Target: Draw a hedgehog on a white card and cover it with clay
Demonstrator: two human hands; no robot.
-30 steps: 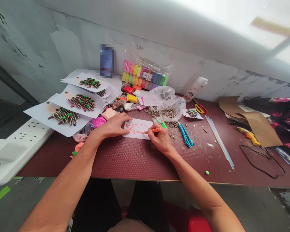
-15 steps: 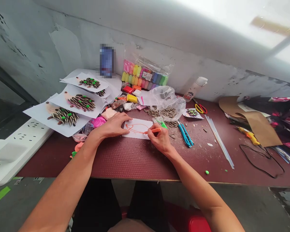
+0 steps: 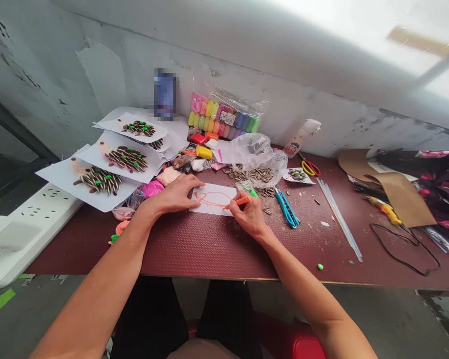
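Observation:
A small white card [image 3: 209, 208] lies on the dark red table, bearing an orange outline: a long oval, a pointed left end and short strokes below. My right hand [image 3: 250, 215] is closed around an orange marker [image 3: 242, 201], its tip at the lower right of the drawing. On the card's left edge rests my left hand [image 3: 177, 193], fingers apart and flat, touching the paper. Sunflower seeds [image 3: 260, 174] lie just beyond the card, partly under a clear plastic bag [image 3: 256, 149]. A blue utility knife [image 3: 287, 208] sits right of my right hand.
Cards with seed-covered hedgehogs [image 3: 125, 158] are stacked at the left, near a white power strip [image 3: 33, 219]. Behind stands a bag of coloured clay [image 3: 224, 115]. Scissors [image 3: 310, 166], a bottle [image 3: 303, 137], glue sticks [image 3: 340, 219] and a yellow glue gun [image 3: 385, 209] occupy the right.
The marker tip has shifted slightly to the right and down, and the short strokes under the oval show more lines. My left hand has stayed in place.

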